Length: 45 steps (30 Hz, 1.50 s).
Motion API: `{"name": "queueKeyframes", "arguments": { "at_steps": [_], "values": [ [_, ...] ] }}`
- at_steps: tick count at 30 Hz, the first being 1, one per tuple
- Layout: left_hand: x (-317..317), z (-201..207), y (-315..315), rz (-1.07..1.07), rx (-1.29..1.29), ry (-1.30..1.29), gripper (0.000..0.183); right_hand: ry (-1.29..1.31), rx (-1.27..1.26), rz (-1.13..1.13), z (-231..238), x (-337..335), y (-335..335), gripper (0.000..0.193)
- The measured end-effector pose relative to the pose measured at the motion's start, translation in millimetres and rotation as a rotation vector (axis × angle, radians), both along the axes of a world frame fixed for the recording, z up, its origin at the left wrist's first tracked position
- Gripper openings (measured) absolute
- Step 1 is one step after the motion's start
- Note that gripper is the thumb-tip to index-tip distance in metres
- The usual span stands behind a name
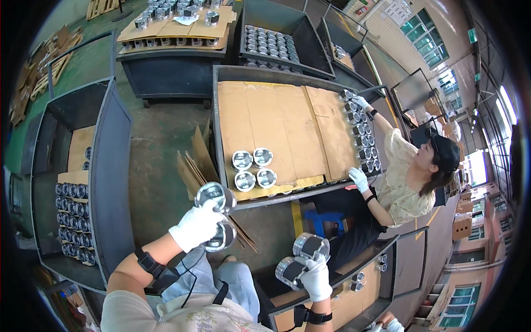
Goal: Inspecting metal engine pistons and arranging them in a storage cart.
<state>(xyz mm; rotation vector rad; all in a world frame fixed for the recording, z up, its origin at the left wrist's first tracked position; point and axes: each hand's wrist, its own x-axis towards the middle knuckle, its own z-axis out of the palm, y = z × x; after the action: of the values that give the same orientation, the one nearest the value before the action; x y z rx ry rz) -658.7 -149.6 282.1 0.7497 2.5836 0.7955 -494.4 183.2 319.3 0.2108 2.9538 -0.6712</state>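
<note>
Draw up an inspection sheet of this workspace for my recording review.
Surface: cardboard liner in the central metal cart.
Job's things: four metal pistons at the liner's near-left corner; more pistons along its right edge.
Clutter: loose cardboard pieces standing beside the cart.
Hands: gloved left hand grips two pistons; gloved right hand grips two more.
Cables: thin black cable near the left wrist strap.
Surroundings: co-worker at the cart's right side; other carts holding pistons.

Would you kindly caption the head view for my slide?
Left hand and right hand, gloved, each hold two pistons near a dark bin.
</note>
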Motion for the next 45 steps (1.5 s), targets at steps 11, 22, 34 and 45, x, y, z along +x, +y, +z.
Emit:
{"name": "queueKeyframes", "arguments": {
  "at_steps": [11,22,34,45],
  "values": [
    [-180,-36,32,0.229,-0.044,0.146,0.022,0.0,-0.089,0.275,8,-191,13,0.041],
    [-349,-151,115,0.214,-0.367,0.204,0.023,-0.127,-0.147,0.439,-36,-320,89,0.036],
    [-344,-255,111,0.408,-0.329,-0.056,0.034,-0.047,-0.138,0.397,-68,-411,86,0.037],
    [-328,-259,96,0.429,-0.239,-0.229,0.045,-0.1,0.026,0.717,-181,-536,-18,0.023]
  ]
}}
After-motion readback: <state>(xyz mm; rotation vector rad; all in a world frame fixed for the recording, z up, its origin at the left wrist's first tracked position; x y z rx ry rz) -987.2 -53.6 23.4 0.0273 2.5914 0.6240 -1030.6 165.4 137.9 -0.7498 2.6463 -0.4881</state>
